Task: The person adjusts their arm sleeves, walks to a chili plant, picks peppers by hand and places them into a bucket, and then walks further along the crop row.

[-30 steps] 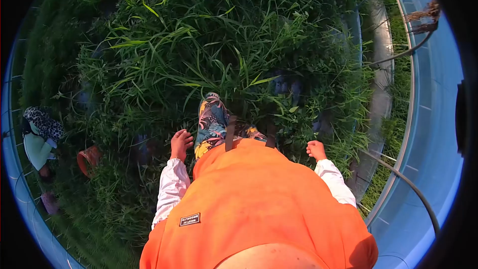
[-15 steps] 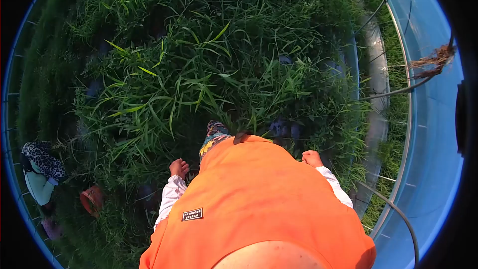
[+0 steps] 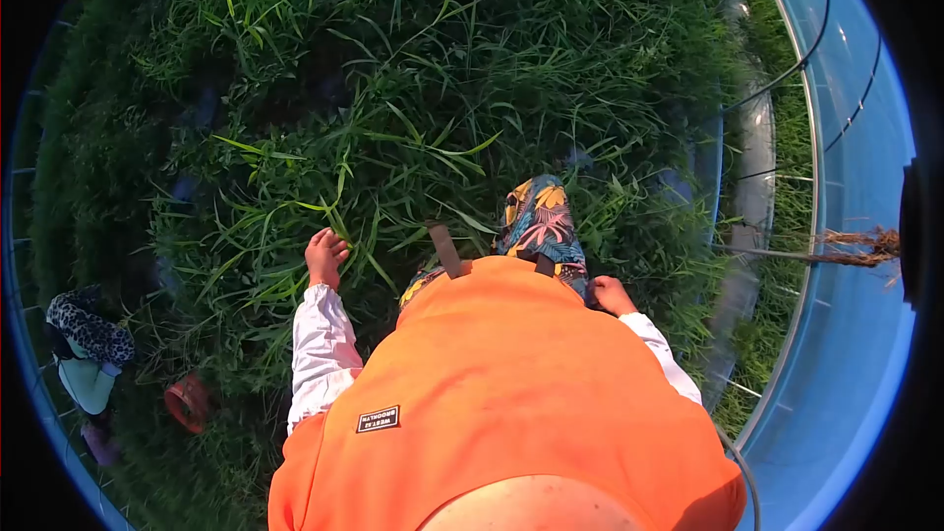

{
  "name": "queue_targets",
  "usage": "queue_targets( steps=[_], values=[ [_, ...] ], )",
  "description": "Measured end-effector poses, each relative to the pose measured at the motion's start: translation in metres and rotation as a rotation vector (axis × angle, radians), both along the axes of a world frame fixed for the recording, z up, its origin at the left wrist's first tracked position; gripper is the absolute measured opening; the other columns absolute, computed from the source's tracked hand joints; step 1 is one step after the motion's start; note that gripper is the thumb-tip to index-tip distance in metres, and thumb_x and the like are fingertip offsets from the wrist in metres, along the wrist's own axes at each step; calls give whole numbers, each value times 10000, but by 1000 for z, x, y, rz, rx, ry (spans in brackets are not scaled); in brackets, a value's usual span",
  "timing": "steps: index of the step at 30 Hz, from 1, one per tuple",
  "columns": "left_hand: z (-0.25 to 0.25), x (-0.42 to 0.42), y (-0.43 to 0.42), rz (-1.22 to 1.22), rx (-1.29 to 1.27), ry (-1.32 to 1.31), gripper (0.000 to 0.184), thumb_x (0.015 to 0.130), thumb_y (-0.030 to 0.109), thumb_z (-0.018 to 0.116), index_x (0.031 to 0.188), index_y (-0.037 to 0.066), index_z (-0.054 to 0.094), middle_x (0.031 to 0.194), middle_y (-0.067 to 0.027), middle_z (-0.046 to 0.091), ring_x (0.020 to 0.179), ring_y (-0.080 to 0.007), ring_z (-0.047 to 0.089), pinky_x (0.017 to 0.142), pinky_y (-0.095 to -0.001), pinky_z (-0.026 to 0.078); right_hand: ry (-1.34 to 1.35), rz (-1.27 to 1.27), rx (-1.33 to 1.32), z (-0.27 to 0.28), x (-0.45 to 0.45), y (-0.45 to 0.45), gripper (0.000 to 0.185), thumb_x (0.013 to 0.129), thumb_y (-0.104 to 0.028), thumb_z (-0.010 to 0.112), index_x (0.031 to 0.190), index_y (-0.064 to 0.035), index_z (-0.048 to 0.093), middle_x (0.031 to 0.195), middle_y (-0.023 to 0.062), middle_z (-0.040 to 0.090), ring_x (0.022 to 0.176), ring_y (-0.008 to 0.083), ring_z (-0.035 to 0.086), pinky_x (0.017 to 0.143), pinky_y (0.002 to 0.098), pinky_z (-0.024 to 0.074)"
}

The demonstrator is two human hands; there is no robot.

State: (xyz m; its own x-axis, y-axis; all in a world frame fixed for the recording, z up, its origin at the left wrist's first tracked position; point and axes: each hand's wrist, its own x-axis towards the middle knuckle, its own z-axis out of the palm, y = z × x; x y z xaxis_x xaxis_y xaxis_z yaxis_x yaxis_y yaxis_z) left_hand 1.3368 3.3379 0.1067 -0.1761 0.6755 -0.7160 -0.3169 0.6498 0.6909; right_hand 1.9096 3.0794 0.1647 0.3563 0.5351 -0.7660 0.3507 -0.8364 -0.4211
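Observation:
My left hand (image 3: 326,258) is held out over the grass (image 3: 383,187), beside long green blades. Its fingers are loosely bent and a little apart, and I see nothing in them. Close against my patterned trouser leg (image 3: 543,221), my right hand (image 3: 612,295) hangs with its fingers curled in; no object shows in it. White sleeves (image 3: 324,344) cover both forearms below an orange top (image 3: 511,364). A brown strap (image 3: 445,249) sticks out at the front of the top. My feet are hidden.
A person (image 3: 87,359) in leopard print is bent low at the far left, near an orange-red bucket (image 3: 187,403) in the grass. On the right, a pale plastic strip (image 3: 752,167), dark hoses (image 3: 821,29) and dry roots (image 3: 860,248) run along a blue sheet wall (image 3: 855,334).
My left hand has moved forward and slightly left, its fingers loosening. My right hand has shifted slightly toward my leg. A patterned knee has come forward, and the view has shifted.

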Motion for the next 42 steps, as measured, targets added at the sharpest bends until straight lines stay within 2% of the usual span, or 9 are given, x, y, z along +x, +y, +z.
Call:
queue_targets(
  steps=[10, 12, 15, 19, 27, 32, 35, 38, 42],
  values=[
    [-56, 45, -54, 241, -412, 90, 259, 870, 188, 563, 1098, 69, 533, 901, -81, 594, 604, -187, 566, 512, -320, 500, 69, 77, -93, -25, 106, 132, 237, 807, -84, 605, 1013, 30, 630, 794, 80, 658, 682, 134, 608, 625, 291, 490],
    [-96, 40, -74, 219, -293, -234, 235, 867, 172, 555, 1082, 82, 532, 851, -82, 598, 545, -190, 545, 485, -326, 493, 72, 128, -85, -38, 145, 173, 254, 810, -77, 604, 1040, 30, 614, 796, 77, 653, 642, 135, 606, 601, 284, 492],
    [-51, 147, -20, 324, -547, 138, 241, 873, 186, 549, 1084, 72, 526, 847, -96, 617, 579, -216, 594, 497, -335, 504, 65, 269, 101, -48, 215, 267, 275, 817, -114, 598, 1050, 31, 611, 805, 73, 658, 642, 138, 613, 606, 278, 489],
    [-26, 246, 50, 260, -454, 70, 306, 884, 209, 560, 1148, 61, 517, 959, -89, 619, 711, -211, 629, 594, -340, 530, 130, 177, 223, -14, 281, 333, 255, 823, -89, 601, 1049, 28, 610, 777, 65, 644, 649, 135, 600, 595, 280, 475],
    [79, 452, 229, -83, -101, 14, 339, 901, 209, 590, 1198, 57, 532, 1075, -95, 616, 859, -185, 633, 681, -297, 529, -51, 59, -43, 5, 473, 378, 202, 823, -89, 584, 1003, -9, 628, 756, 55, 651, 617, 128, 618, 565, 263, 492],
    [64, 475, 258, -86, -201, 88, 332, 897, 212, 588, 1186, 56, 544, 994, -64, 623, 793, -160, 618, 631, -286, 513, 25, -212, -22, 18, 504, 431, 186, 829, -98, 574, 998, -32, 614, 747, 43, 639, 584, 111, 598, 521, 245, 483],
    [52, 469, 260, 51, -367, 144, 235, 897, 162, 548, 1112, 66, 547, 897, -49, 608, 692, -156, 601, 551, -279, 496, 103, -39, -24, 10, 501, 467, 215, 826, -98, 573, 1024, -24, 611, 770, 44, 648, 600, 110, 610, 515, 242, 480],
    [23, 455, 262, 271, -398, -102, 28, 869, 90, 495, 895, 99, 498, 596, 11, 400, 441, -107, 393, 369, -248, 280, 136, 92, -56, 7, 494, 519, 236, 813, -88, 593, 1036, -14, 615, 769, 47, 652, 608, 115, 615, 515, 237, 472],
    [-5, 460, 316, 330, -591, 41, 23, 857, 114, 513, 872, 104, 499, 607, -27, 440, 426, -146, 416, 376, -289, 335, 189, 60, -52, -13, 508, 606, 235, 811, -88, 607, 1031, -9, 626, 775, 51, 659, 627, 119, 622, 512, 237, 463]
  ],
)
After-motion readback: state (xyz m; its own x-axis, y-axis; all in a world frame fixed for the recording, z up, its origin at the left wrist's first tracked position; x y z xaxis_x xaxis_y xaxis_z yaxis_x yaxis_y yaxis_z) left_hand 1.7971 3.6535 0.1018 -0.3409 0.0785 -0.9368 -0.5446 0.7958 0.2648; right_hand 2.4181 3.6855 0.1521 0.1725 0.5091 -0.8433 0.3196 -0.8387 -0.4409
